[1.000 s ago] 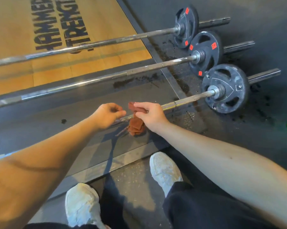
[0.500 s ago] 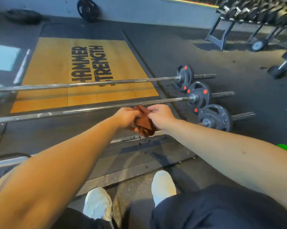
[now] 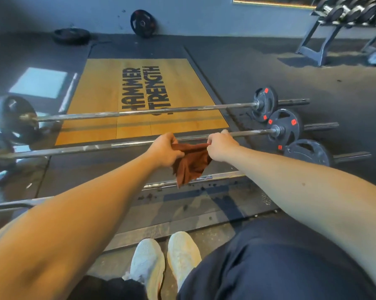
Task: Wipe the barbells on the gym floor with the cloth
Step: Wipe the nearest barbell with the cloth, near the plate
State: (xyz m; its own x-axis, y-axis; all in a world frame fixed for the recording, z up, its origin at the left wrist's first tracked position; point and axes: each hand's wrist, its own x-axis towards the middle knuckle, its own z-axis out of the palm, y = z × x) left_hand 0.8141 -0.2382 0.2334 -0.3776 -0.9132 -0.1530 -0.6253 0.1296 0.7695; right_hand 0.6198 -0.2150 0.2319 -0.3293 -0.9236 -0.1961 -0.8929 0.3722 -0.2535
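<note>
the left hand (image 3: 164, 149) and right hand (image 3: 220, 147) each pinch a top corner of the rust-brown cloth (image 3: 190, 163), which hangs spread between them in the air, its lower tip over the nearest barbell (image 3: 215, 177). the middle barbell (image 3: 74, 149) and far barbell (image 3: 139, 111) lie parallel beyond it on the gym floor (image 3: 269, 79).
</note>
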